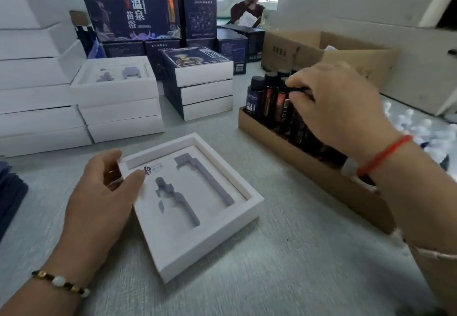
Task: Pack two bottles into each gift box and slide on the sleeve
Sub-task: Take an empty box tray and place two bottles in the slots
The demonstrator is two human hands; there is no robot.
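My right hand (341, 107) fingers are pinching a dark bottle's black cap (300, 90) at two o'clock; left hand (103, 192), fingers relaxed, is steadying the white foam-lined gift box (210, 236). I should be lifting straight up, clearing its neighbours.

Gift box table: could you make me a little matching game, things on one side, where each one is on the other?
Things:
1. open gift box
2. dark bottles
3. sleeved boxes
4. red string bracelet

Places:
A. stacked behind the open box
B. on the right wrist
C. upright in a cardboard tray
D. under the left hand

Pairs: 1-D, 2-C, 3-A, 4-B
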